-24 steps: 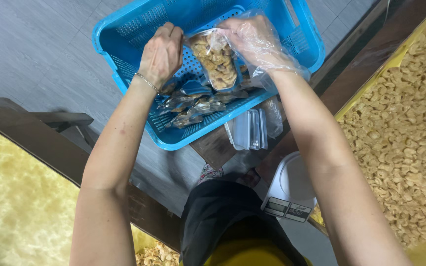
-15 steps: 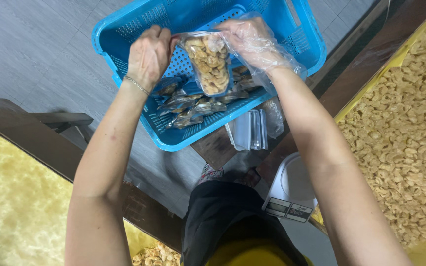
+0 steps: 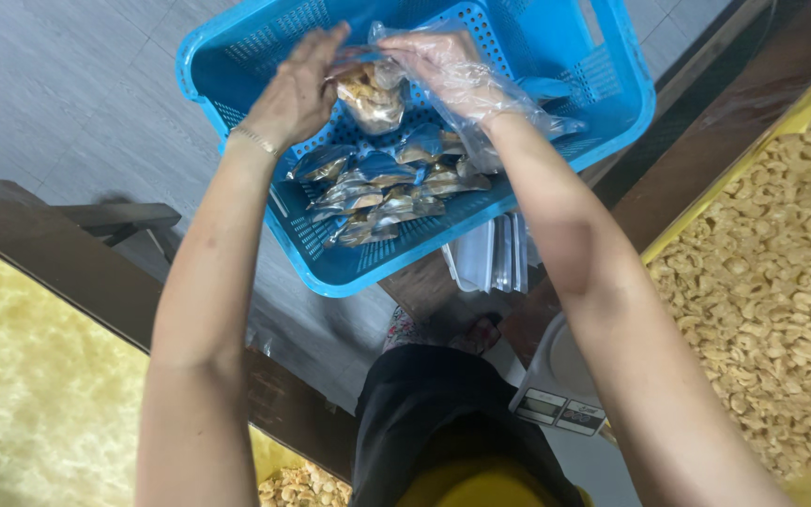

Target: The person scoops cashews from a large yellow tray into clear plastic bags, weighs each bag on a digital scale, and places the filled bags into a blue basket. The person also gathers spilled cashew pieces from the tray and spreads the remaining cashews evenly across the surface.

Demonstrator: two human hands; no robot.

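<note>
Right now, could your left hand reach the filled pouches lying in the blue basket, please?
Probably yes. The left hand hovers over the blue basket, gripping the clear bag with the gloved right hand. The filled pouches lie uncovered just below; it must release the bag first.

Basket far rim cut off at top; left hand motion-blurred; pouch contents probably cashews.

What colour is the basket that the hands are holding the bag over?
Bright blue, with perforated walls: the basket shows best in the head view.
</note>
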